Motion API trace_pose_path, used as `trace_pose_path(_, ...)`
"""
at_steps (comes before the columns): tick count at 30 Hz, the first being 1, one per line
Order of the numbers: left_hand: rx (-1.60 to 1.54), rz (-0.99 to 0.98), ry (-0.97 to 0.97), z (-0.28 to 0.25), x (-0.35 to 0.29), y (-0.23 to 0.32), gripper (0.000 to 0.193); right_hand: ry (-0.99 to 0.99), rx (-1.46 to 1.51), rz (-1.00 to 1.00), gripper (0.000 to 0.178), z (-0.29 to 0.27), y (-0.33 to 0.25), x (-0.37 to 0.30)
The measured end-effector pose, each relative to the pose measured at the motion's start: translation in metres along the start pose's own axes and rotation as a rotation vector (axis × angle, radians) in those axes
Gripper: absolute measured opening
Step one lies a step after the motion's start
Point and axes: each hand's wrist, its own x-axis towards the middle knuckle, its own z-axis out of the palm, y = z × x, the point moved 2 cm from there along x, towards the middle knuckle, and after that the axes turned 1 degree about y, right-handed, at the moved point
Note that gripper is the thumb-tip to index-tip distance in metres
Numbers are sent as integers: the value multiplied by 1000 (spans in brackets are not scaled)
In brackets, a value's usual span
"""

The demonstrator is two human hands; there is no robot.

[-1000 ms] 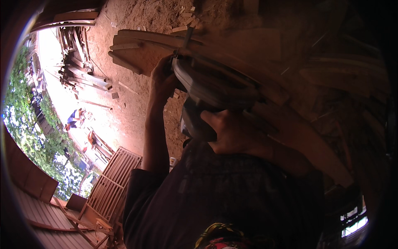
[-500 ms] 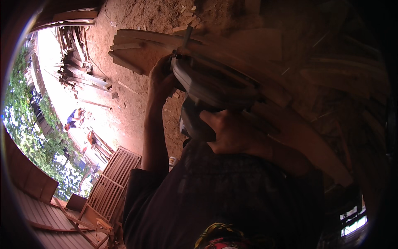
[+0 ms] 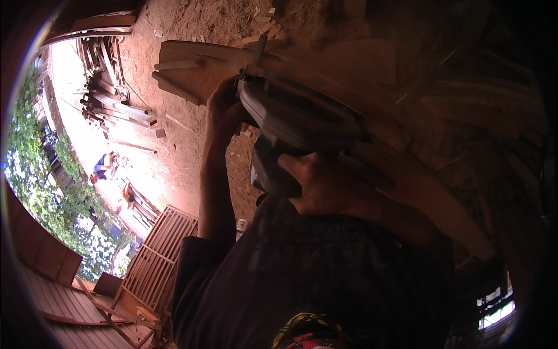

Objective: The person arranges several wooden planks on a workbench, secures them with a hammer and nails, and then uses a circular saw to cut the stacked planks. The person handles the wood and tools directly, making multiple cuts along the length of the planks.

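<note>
A dark grey handheld power tool, shaped like a circular saw [image 3: 279,113], lies in front of my body over long wooden boards [image 3: 200,55]. My right hand [image 3: 322,183] is wrapped round its rear grip, with the thumb along the top. At the front end, my left hand [image 3: 224,110] is closed on the tool's side; its fingertips are partly hidden. A narrow flat bar [image 3: 260,49] sticks out from the tool's front. Shadow hides the blade area and the contact with the wood.
Stacked timber [image 3: 119,107] lies on the dusty ground at the left, near a slatted wooden frame [image 3: 163,250]. Another person [image 3: 104,167] crouches far off in bright light. Wood scraps [image 3: 264,26] lie beyond the boards. Darker boards [image 3: 476,104] spread to the right.
The saw and both my hands have shifted very slightly to the left. My grip looks the same, and the boards have not visibly moved.
</note>
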Motion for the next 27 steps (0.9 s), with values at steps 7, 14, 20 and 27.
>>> trace_pose_path(7, 40, 85, 31, -2, 4, -7, 52, 23, 13, -18, 38, 3, -2, 5)
trace_pose_path(14, 40, 54, 13, -6, 4, 1, 51, 6, 22, -4, 40, 1, -5, 11)
trace_pose_path(20, -24, 37, 7, -11, 7, -3, 51, -3, 25, 11, 40, 2, -5, 16)
trace_pose_path(27, -1, 38, 51, -17, 11, -5, 54, 7, 18, 10, 38, 3, -8, 20)
